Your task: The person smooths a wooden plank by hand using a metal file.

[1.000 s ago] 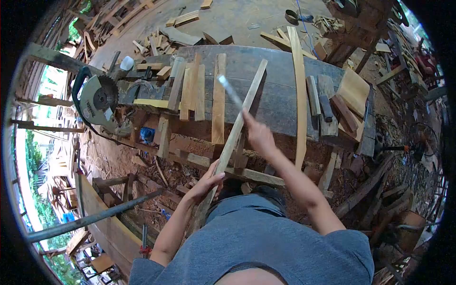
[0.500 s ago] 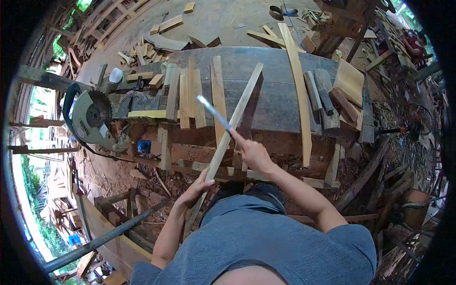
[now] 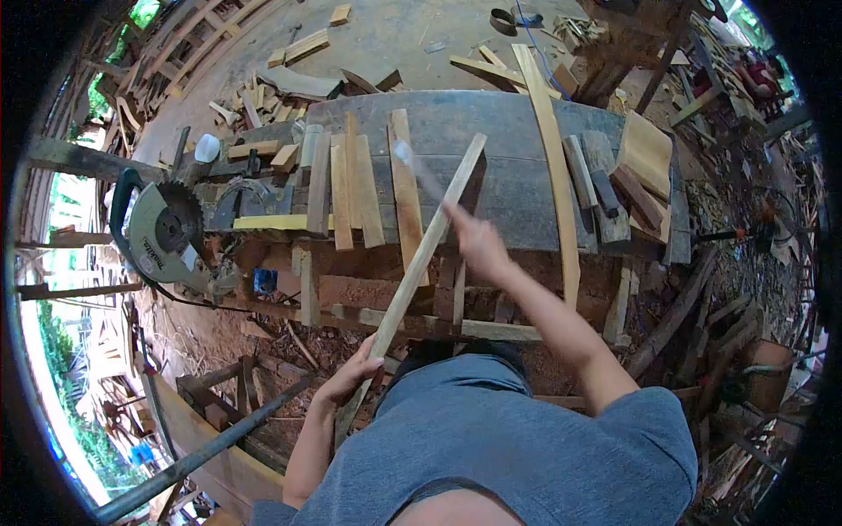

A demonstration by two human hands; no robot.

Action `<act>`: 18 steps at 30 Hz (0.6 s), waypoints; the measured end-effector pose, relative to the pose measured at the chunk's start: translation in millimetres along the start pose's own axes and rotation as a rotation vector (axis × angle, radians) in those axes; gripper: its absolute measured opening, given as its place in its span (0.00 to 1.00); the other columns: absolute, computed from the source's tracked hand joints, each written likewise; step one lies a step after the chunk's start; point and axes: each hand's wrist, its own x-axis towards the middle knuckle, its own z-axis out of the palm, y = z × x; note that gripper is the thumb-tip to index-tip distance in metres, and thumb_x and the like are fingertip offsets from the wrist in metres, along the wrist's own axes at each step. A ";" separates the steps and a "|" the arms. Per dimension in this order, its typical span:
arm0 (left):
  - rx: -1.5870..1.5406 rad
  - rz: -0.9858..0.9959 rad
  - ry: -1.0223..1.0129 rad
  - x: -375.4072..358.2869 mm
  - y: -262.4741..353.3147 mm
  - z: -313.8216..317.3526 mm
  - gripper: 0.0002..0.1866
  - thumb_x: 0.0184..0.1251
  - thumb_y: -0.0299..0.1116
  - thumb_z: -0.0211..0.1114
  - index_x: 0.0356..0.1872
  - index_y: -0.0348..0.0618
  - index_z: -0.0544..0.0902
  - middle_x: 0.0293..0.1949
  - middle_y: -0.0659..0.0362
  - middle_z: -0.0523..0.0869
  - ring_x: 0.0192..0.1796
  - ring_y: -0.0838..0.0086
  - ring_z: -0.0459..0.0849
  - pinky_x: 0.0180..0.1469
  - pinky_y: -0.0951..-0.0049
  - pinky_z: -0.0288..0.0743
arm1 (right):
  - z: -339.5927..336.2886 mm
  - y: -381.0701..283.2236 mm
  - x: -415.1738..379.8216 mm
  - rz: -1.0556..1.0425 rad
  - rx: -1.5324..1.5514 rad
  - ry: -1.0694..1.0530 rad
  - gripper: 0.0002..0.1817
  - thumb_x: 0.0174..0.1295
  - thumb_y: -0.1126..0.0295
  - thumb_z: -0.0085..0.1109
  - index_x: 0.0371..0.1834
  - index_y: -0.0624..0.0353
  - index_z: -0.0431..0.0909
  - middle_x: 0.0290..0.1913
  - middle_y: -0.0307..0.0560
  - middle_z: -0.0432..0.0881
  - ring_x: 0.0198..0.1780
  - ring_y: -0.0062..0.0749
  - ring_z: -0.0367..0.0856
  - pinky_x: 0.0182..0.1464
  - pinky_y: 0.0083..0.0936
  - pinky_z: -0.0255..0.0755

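Observation:
My left hand (image 3: 353, 375) is wrapped round the lower part of a long wooden strip (image 3: 412, 276), near my waist. The strip slants up and away, its far end over the bench (image 3: 517, 197). In my closed right hand (image 3: 482, 245) is a narrow, blade-like metal tool (image 3: 423, 178), smeared by motion, pointing up and left with a bright tip. It crosses the strip in this view, with my right fist close to the strip's right edge. A wooden board (image 3: 405, 188) lies on the bench just behind the tool.
Several short boards (image 3: 340, 193) rest on the bench's left part, beside a Makita circular saw (image 3: 167, 228). To the right lie a long plank (image 3: 551, 167) and a curved wooden piece (image 3: 645, 149). A metal pipe (image 3: 202, 451) runs at lower left. Wood scraps (image 3: 254, 101) litter the floor beyond.
My right hand and the metal tool have moved up along the strip, away from my body, and the tool is more blurred. My left hand still grips the strip, slightly lower in view.

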 end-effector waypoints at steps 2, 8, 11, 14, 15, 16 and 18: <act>0.050 0.026 -0.014 5.7 3.8 -4.7 0.46 0.61 0.52 0.64 0.75 0.46 0.50 0.49 0.62 0.69 0.35 0.79 0.72 0.39 0.77 0.67 | -10.1 28.3 53.4 0.077 -0.041 0.143 0.26 0.69 0.67 0.40 0.71 0.40 0.62 0.37 0.70 0.81 0.39 0.67 0.80 0.42 0.55 0.74; -0.001 -0.055 0.018 3.8 -21.5 -25.9 0.48 0.60 0.52 0.64 0.76 0.45 0.50 0.62 0.61 0.66 0.59 0.73 0.67 0.59 0.74 0.59 | -21.1 82.0 108.7 0.331 -0.081 0.260 0.27 0.68 0.64 0.38 0.72 0.36 0.59 0.41 0.70 0.81 0.44 0.67 0.80 0.48 0.57 0.73; 0.084 -0.090 0.115 0.3 -23.4 -27.5 0.45 0.61 0.52 0.62 0.74 0.44 0.52 0.59 0.55 0.71 0.56 0.70 0.73 0.57 0.70 0.66 | -30.8 88.9 81.2 0.391 -0.138 0.291 0.25 0.69 0.59 0.41 0.71 0.39 0.62 0.44 0.66 0.80 0.46 0.64 0.79 0.50 0.55 0.73; -0.131 -0.128 0.071 0.0 -33.4 -25.2 0.39 0.63 0.51 0.62 0.69 0.44 0.59 0.40 0.54 0.78 0.35 0.68 0.80 0.37 0.70 0.75 | -40.6 112.2 49.0 0.309 -0.361 0.429 0.24 0.68 0.57 0.45 0.68 0.41 0.65 0.43 0.61 0.78 0.48 0.57 0.77 0.50 0.50 0.72; -0.112 -0.140 0.055 -3.6 -22.5 -17.6 0.39 0.63 0.51 0.62 0.69 0.44 0.59 0.40 0.54 0.78 0.35 0.68 0.80 0.37 0.70 0.75 | -54.3 112.7 37.6 0.235 -0.405 0.560 0.24 0.67 0.58 0.48 0.66 0.45 0.67 0.42 0.58 0.77 0.48 0.55 0.76 0.49 0.48 0.72; -0.237 -0.181 0.141 -11.8 -11.5 -5.6 0.34 0.64 0.50 0.61 0.66 0.44 0.62 0.34 0.55 0.77 0.28 0.69 0.77 0.29 0.70 0.73 | -63.0 115.9 29.1 0.150 -0.447 0.684 0.23 0.65 0.59 0.51 0.64 0.48 0.69 0.40 0.55 0.76 0.49 0.52 0.75 0.48 0.46 0.71; -0.173 -0.210 0.512 -16.4 -12.5 18.4 0.26 0.67 0.46 0.60 0.60 0.44 0.67 0.30 0.54 0.78 0.25 0.69 0.78 0.23 0.73 0.72 | -96.1 167.3 15.3 0.253 -0.341 0.831 0.23 0.62 0.65 0.55 0.61 0.53 0.72 0.41 0.52 0.75 0.50 0.51 0.74 0.46 0.44 0.69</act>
